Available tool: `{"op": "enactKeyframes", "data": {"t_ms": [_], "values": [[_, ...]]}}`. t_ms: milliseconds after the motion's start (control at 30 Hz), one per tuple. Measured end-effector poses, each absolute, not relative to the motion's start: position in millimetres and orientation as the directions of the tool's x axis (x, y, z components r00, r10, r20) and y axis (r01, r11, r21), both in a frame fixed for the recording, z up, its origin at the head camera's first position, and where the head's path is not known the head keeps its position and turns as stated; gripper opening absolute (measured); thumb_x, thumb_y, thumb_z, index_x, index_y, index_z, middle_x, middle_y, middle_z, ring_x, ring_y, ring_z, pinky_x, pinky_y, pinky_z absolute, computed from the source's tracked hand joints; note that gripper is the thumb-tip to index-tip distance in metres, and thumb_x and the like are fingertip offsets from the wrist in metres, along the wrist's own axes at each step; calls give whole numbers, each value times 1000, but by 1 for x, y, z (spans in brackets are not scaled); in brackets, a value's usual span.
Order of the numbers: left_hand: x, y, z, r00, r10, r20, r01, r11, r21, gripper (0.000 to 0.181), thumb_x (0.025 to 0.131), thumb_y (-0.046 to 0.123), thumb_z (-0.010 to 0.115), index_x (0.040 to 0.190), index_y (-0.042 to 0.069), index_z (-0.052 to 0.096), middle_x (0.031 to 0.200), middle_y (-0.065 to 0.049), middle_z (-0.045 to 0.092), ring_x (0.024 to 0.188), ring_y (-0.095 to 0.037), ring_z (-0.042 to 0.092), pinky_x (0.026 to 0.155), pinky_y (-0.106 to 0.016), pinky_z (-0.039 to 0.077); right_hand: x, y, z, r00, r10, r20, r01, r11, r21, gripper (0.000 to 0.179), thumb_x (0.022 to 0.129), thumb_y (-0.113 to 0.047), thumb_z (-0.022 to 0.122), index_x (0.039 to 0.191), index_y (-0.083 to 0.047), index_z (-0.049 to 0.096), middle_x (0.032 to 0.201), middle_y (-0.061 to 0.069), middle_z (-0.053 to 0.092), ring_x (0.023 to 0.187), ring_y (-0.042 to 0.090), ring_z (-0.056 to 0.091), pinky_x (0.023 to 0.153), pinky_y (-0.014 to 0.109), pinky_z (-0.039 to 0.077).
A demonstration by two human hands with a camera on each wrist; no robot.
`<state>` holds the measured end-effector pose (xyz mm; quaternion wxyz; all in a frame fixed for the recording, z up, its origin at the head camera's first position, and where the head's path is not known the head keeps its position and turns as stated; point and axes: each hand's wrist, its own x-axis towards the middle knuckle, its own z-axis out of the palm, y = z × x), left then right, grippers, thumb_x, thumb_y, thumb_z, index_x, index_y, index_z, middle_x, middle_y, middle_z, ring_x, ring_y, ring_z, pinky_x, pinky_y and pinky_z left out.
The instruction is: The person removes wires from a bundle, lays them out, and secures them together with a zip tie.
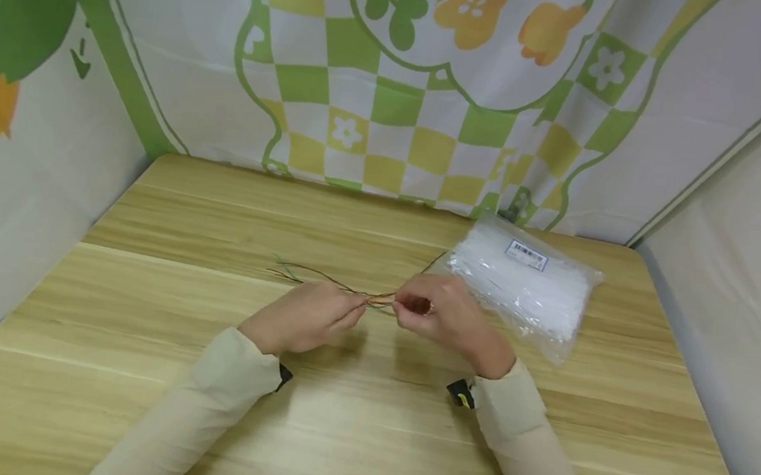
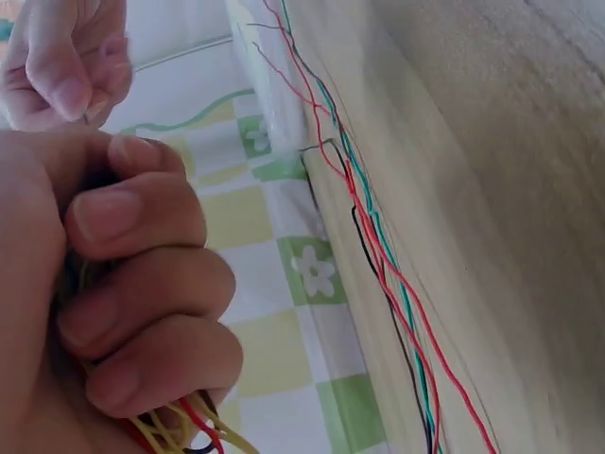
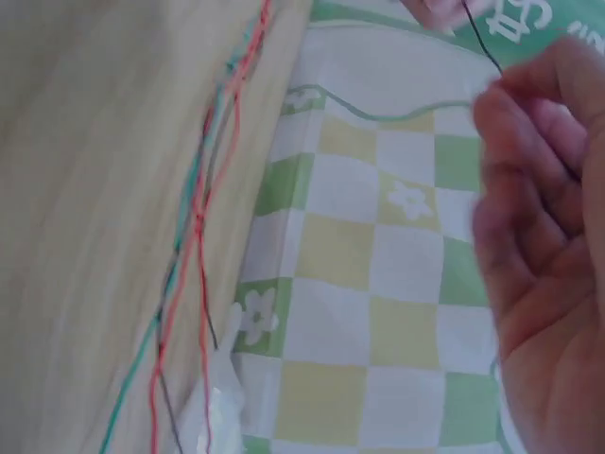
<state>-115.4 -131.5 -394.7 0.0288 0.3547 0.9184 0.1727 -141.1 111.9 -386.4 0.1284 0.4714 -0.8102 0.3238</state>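
My left hand (image 1: 309,317) is near the middle of the table, its fingers curled round a bundle of thin wires (image 2: 184,426) in yellow, red and black. Facing it from the right, my right hand (image 1: 447,316) pinches a thin dark wire (image 3: 483,40) between thumb and fingertips. That wire runs across the short gap from one hand to the other. More loose wires (image 2: 373,213), red, green and black, lie along the tabletop beyond both hands. Their ends (image 1: 286,270) spread out left of my left hand in the head view.
Behind my right hand lies a clear plastic bag (image 1: 522,283) of thin white strips with a label, at the back right of the wooden table (image 1: 346,435). Patterned cloth (image 1: 393,115) closes off the back. Dark devices (image 1: 461,394) sit at both wrists.
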Motion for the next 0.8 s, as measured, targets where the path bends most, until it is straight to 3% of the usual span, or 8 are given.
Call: {"op": "enactKeyframes", "data": {"t_ms": [133,333,467,567,633,700,800], "values": [[-115,-132,-398,-714,700,27,670,671,318,28,112,18,45,88,14,58,66,8,44,60,-8,43,63,-31,46,-141,113,-386,-528,-739,418,-841,388,-377,5,94,-11,77,90,-13,78,82,-5,74,72,3,65,67,21,56],[-114,-130,-400,-675,738,11,686,622,378,30,114,22,41,104,11,67,68,7,45,63,-8,45,67,-30,46,-137,103,-389,-498,-799,338,-850,371,-374,6,100,-15,74,102,-12,78,95,-4,77,83,6,71,78,22,58],[-118,-139,-397,-706,708,8,641,634,433,38,116,27,38,123,8,70,93,-1,72,85,-11,66,85,-36,57,-147,112,-392,-541,-757,366,-832,419,-363,5,99,-7,72,95,-9,75,83,-2,73,75,8,68,73,26,58],[-122,-148,-392,-735,678,-5,595,648,475,37,117,28,38,115,8,70,91,2,68,83,-8,62,86,-36,55,-156,127,-393,-601,-691,402,-797,477,-371,10,97,-2,73,89,-8,72,71,-2,66,66,7,60,67,28,55],[-125,-153,-391,-741,672,-16,578,649,494,35,117,26,39,97,11,64,74,6,50,68,-5,44,74,-30,48,-160,135,-392,-619,-668,413,-784,496,-374,11,97,-2,73,87,-8,72,67,-4,63,64,5,56,66,28,53],[-128,-156,-390,-734,679,-21,581,644,498,36,117,24,39,85,13,52,69,7,32,63,-6,29,67,-26,37,-162,141,-389,-616,-673,411,-787,492,-373,12,97,-2,73,87,-8,71,66,-5,60,63,4,53,66,27,52],[-132,-160,-390,-723,690,-17,591,632,502,37,117,22,38,82,15,46,68,9,30,61,-5,24,62,-22,31,-162,143,-384,-601,-691,402,-798,486,-356,12,99,-4,72,88,-9,72,66,-6,59,63,4,52,66,27,52]]}}
